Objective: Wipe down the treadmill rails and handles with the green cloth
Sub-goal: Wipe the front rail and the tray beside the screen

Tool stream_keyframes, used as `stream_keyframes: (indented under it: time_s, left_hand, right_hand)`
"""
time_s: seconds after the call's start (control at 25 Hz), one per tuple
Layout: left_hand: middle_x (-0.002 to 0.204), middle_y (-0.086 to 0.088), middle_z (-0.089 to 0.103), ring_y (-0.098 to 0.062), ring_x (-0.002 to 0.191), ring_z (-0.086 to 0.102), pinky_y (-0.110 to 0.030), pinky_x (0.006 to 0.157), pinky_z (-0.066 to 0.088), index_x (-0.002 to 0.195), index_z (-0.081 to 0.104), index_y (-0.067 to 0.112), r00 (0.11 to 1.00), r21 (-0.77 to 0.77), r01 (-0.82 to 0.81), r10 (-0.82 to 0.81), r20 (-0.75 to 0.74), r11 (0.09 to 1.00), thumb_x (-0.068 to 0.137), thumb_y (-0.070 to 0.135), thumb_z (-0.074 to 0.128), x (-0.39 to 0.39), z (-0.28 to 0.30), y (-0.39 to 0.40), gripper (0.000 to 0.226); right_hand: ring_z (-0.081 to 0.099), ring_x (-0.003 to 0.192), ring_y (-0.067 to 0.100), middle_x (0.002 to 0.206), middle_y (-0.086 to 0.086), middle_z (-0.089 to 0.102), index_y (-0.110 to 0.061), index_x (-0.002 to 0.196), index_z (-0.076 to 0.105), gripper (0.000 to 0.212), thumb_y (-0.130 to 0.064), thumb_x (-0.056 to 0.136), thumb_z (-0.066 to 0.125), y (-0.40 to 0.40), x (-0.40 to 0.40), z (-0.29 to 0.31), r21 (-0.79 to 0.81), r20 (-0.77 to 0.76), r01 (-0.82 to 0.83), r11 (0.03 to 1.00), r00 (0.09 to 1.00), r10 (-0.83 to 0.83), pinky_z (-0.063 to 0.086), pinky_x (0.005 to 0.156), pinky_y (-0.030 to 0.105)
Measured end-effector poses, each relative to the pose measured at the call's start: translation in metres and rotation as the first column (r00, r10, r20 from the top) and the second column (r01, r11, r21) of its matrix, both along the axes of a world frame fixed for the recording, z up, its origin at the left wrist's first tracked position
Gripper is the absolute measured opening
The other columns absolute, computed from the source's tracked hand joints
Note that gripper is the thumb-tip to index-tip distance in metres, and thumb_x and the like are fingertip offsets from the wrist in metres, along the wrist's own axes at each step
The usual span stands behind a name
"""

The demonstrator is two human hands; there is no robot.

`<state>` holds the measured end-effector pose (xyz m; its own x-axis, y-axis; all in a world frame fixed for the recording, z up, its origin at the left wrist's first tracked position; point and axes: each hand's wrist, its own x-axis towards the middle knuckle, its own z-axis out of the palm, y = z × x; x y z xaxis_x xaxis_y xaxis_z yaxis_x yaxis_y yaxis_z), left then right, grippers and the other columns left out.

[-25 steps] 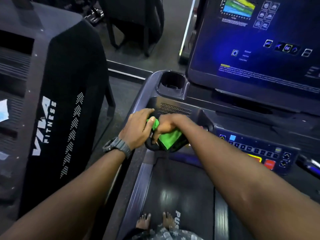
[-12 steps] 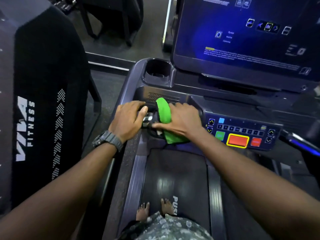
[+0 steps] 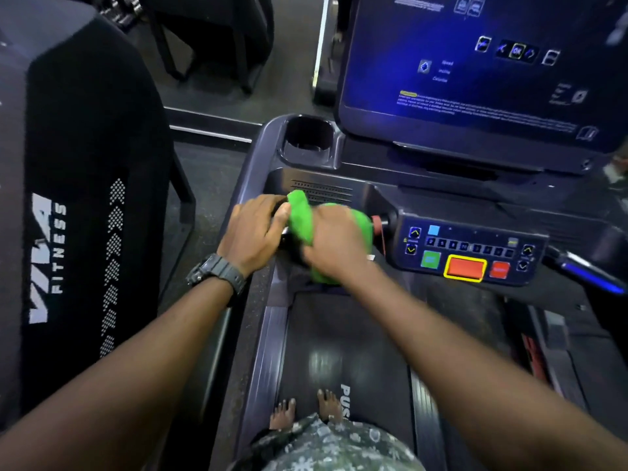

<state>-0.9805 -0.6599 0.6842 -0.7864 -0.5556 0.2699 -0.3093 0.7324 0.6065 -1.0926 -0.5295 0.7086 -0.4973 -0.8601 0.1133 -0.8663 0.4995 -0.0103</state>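
Note:
I stand barefoot on a dark treadmill, facing its console. The green cloth (image 3: 300, 215) is wrapped over the left front handle, just left of the button panel. My right hand (image 3: 334, 243) presses on the cloth and grips it around the handle, which is mostly hidden beneath. My left hand (image 3: 258, 229), with a dark watch on its wrist, holds the same handle right beside the cloth, its thumb touching the fabric. The left side rail (image 3: 251, 171) curves up past the cup holder.
A button panel (image 3: 472, 253) with a red stop key sits right of my hands. Above it is the lit blue screen (image 3: 475, 62). A cup holder (image 3: 307, 137) is behind the hands. A neighbouring black machine marked VIVA FITNESS (image 3: 74, 198) stands close on the left.
My right hand has slid the cloth rightward along the handle toward the button panel and spread over it. My left hand stays on the handle. The view has tilted slightly.

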Motion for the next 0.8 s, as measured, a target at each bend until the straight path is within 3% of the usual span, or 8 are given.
stream_keyframes:
  time_s: [0.16, 0.32, 0.52, 0.56, 0.64, 0.68, 0.72, 0.8]
  left_hand:
    - [0.119, -0.01, 0.067, -0.028, 0.113, 0.06, -0.047, 0.098, 0.042, 0.12, 0.062, 0.011, 0.997, 0.07, -0.029, 0.034, -0.068, 0.997, 0.096, 0.053, 0.025, 0.003, 0.005, 0.004, 0.062]
    - [0.117, -0.007, 0.069, -0.029, 0.111, 0.061, -0.049, 0.096, 0.041, 0.119, 0.063, 0.013, 1.0, 0.007, -0.009, 0.009, -0.011, 1.0, 0.097, 0.052, 0.024, 0.001, 0.009, 0.006, 0.06]
    - [0.113, -0.007, 0.071, -0.028, 0.107, 0.064, -0.045, 0.094, 0.045, 0.115, 0.065, 0.012, 0.999, -0.036, 0.023, -0.024, -0.029, 0.999, 0.097, 0.05, 0.026, -0.001, 0.004, 0.006, 0.058]
    - [0.112, -0.008, 0.071, -0.028, 0.106, 0.064, -0.045, 0.093, 0.045, 0.115, 0.065, 0.011, 0.999, -0.035, 0.021, -0.022, -0.03, 0.999, 0.098, 0.049, 0.026, 0.0, 0.005, 0.006, 0.057]
    - [0.11, -0.008, 0.071, -0.029, 0.105, 0.064, -0.048, 0.092, 0.045, 0.114, 0.065, 0.012, 1.0, -0.049, 0.015, -0.016, -0.023, 0.999, 0.098, 0.048, 0.027, 0.001, 0.006, 0.007, 0.056]
    - [0.11, -0.008, 0.071, -0.029, 0.104, 0.064, -0.049, 0.092, 0.045, 0.114, 0.065, 0.012, 1.0, -0.049, 0.016, -0.016, -0.015, 0.999, 0.099, 0.048, 0.026, 0.002, 0.006, 0.007, 0.056]
    - [0.11, -0.007, 0.071, -0.029, 0.104, 0.063, -0.049, 0.093, 0.045, 0.115, 0.065, 0.012, 1.0, -0.048, 0.015, -0.015, -0.011, 0.999, 0.099, 0.048, 0.025, 0.002, 0.006, 0.007, 0.056]
    - [0.109, -0.006, 0.071, -0.029, 0.104, 0.063, -0.049, 0.092, 0.045, 0.115, 0.065, 0.013, 1.0, -0.06, 0.011, -0.012, -0.014, 0.998, 0.099, 0.049, 0.025, 0.004, 0.004, 0.007, 0.056]
  right_hand:
    - [0.055, 0.116, 0.031, 0.126, 0.011, 0.061, -0.015, 0.133, 0.056, 0.07, -0.028, 0.065, 0.065, 0.019, -0.02, -0.018, -0.045, -0.034, -0.306, 0.951, 0.952, 0.305, 0.038, 0.103, 0.042]
    - [0.056, 0.116, 0.033, 0.122, 0.012, 0.063, -0.014, 0.124, 0.062, 0.063, -0.023, 0.062, 0.065, 0.055, -0.041, -0.012, -0.191, -0.072, 0.064, 0.979, 0.994, -0.079, 0.032, 0.108, 0.044]
    - [0.044, 0.135, 0.03, 0.142, 0.011, 0.051, -0.016, 0.134, 0.057, 0.077, -0.006, 0.058, 0.068, 0.018, 0.029, -0.043, -0.269, 0.15, -0.256, 0.928, 0.941, 0.304, 0.022, 0.117, 0.045]
    - [0.039, 0.138, 0.026, 0.146, 0.008, 0.048, -0.018, 0.136, 0.056, 0.082, -0.004, 0.055, 0.064, 0.033, 0.025, -0.048, -0.343, 0.188, -0.242, 0.908, 0.929, 0.318, 0.018, 0.119, 0.041]
    - [0.038, 0.136, 0.021, 0.142, 0.005, 0.049, -0.018, 0.136, 0.055, 0.084, -0.001, 0.054, 0.057, 0.062, 0.028, -0.065, -0.535, 0.366, 0.067, 0.842, 0.917, 0.16, 0.02, 0.119, 0.034]
    - [0.04, 0.133, 0.019, 0.139, 0.006, 0.049, -0.015, 0.136, 0.054, 0.076, 0.001, 0.062, 0.057, 0.066, 0.036, -0.077, -0.596, 0.548, 0.348, 0.724, 0.835, 0.049, 0.023, 0.118, 0.031]
    - [0.043, 0.132, 0.02, 0.14, 0.007, 0.049, -0.011, 0.137, 0.051, 0.064, 0.001, 0.075, 0.059, 0.061, 0.044, -0.085, -0.547, 0.78, 0.655, 0.521, 0.624, 0.034, 0.027, 0.117, 0.032]
    - [0.056, 0.122, 0.028, 0.134, 0.013, 0.059, -0.009, 0.134, 0.054, 0.041, -0.012, 0.093, 0.059, 0.041, 0.049, -0.09, -0.11, 0.918, 0.987, 0.117, 0.056, 0.391, 0.041, 0.109, 0.041]
